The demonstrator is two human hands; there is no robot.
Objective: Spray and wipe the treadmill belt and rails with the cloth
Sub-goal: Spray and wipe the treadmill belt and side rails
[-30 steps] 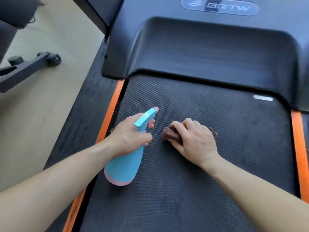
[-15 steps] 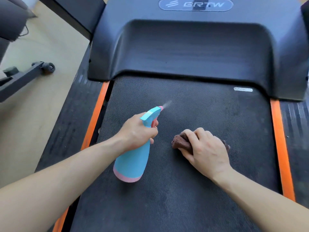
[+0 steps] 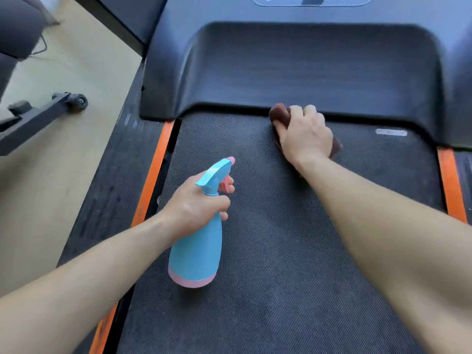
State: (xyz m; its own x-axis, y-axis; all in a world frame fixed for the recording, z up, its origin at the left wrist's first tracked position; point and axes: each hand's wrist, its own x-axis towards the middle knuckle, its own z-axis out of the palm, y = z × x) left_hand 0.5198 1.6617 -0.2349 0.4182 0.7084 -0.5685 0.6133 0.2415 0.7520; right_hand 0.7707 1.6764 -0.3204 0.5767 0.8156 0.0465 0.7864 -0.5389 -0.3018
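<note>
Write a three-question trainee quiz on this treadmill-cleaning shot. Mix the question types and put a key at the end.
1. True or false: the left hand grips the blue spray bottle by its neck, above the belt.
2. Where is the brown cloth?
A) Under the right hand, at the belt's far end by the motor cover
B) In the left hand
C) Draped over the spray bottle
3. Fill in: the rail strip along the belt's left edge is coloured ____.

Key: 1 true; 2 A; 3 orange.
</note>
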